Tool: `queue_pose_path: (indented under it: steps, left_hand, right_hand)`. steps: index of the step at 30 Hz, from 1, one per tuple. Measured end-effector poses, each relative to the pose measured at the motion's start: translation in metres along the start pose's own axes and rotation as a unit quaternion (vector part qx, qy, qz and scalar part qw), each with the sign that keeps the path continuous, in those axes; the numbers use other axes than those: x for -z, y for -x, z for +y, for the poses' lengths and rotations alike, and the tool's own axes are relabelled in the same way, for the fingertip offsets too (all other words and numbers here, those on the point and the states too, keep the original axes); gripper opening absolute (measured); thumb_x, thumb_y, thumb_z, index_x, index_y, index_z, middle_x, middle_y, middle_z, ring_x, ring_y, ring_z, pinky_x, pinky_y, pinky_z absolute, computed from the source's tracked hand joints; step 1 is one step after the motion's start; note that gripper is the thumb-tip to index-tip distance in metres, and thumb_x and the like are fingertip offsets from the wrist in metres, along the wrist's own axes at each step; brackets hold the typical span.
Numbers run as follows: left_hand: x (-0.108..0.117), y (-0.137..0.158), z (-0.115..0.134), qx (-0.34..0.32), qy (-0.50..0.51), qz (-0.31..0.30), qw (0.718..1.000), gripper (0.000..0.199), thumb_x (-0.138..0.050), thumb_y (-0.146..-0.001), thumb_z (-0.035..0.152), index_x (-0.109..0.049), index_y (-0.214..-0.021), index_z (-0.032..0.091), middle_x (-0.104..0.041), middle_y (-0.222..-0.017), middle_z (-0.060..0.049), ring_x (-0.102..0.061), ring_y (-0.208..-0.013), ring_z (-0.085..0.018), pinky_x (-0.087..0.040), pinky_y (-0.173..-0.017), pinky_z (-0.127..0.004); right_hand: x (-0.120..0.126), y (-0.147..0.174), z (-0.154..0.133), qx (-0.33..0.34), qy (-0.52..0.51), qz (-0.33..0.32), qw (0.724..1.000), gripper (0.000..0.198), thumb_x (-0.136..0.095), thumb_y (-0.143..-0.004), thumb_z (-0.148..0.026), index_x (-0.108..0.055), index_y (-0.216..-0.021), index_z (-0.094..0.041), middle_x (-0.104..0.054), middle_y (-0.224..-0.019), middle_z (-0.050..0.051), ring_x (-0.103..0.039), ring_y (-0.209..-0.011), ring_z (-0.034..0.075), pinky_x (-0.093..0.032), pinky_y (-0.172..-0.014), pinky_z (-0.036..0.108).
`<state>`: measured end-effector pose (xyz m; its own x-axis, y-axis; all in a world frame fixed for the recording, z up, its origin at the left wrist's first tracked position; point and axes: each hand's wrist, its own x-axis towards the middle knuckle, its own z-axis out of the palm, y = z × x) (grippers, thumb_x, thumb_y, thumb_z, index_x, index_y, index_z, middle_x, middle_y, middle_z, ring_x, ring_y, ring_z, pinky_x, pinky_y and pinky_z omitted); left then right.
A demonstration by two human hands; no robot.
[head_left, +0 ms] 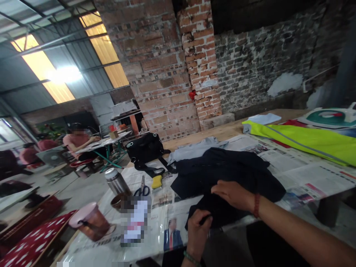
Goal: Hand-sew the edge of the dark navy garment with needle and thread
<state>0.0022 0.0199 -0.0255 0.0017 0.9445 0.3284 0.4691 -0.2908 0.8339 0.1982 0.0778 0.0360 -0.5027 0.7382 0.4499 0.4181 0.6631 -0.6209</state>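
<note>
- In the left grip, a pinch of dark cloth; under the right grip, more of it, pinched or merely pressed, hard to say.
- Best kept taut, creases smoothed toward the bulk at 12 o'clock.
- At 6, the near surface edge; at 3, open newspaper; at 10, scissors to avoid.

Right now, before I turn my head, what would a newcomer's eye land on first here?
Probably the fluorescent yellow cloth, lying at the right of the picture, nearer than the iron. Next, the dark cloth around the middle, with your left hand and right hand at its near part. The white glare at the upper left also stands out.
</note>
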Motion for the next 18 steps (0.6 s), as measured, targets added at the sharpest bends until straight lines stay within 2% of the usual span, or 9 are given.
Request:
queue_pose_path:
  steps: [3,7,18]
  left_hand:
    - [0.001,0.001,-0.002,-0.039,0.019,0.008,0.999,0.011,-0.059,-0.068,0.015,-0.069,-0.068,0.020,-0.059,-0.072,-0.002,-0.057,-0.067,-0.016,-0.044,-0.061,-0.024]
    - [0.002,0.001,-0.007,-0.068,0.021,0.008,0.997,0.013,-0.058,-0.070,0.015,-0.069,-0.066,0.020,-0.058,-0.074,-0.003,-0.056,-0.066,-0.015,-0.044,-0.058,-0.023]
    - [0.001,0.000,-0.008,-0.081,0.021,-0.010,0.996,0.013,-0.059,-0.072,0.017,-0.069,-0.064,0.020,-0.058,-0.071,-0.002,-0.055,-0.065,-0.014,-0.042,-0.057,-0.023]
  right_hand:
    - [-0.016,0.006,-0.001,0.011,0.085,-0.060,0.995,0.026,-0.040,-0.083,-0.016,-0.064,-0.092,-0.023,-0.057,-0.082,0.005,-0.054,-0.070,0.016,-0.038,-0.066,0.029]
    - [-0.023,0.009,-0.005,0.025,0.157,-0.110,0.981,0.027,-0.038,-0.084,-0.013,-0.062,-0.091,-0.023,-0.053,-0.084,0.005,-0.052,-0.074,0.016,-0.033,-0.069,0.030]
    - [-0.026,0.013,-0.008,0.047,0.210,-0.160,0.963,0.027,-0.036,-0.084,-0.011,-0.060,-0.092,-0.021,-0.053,-0.089,0.005,-0.050,-0.077,0.016,-0.031,-0.071,0.030]
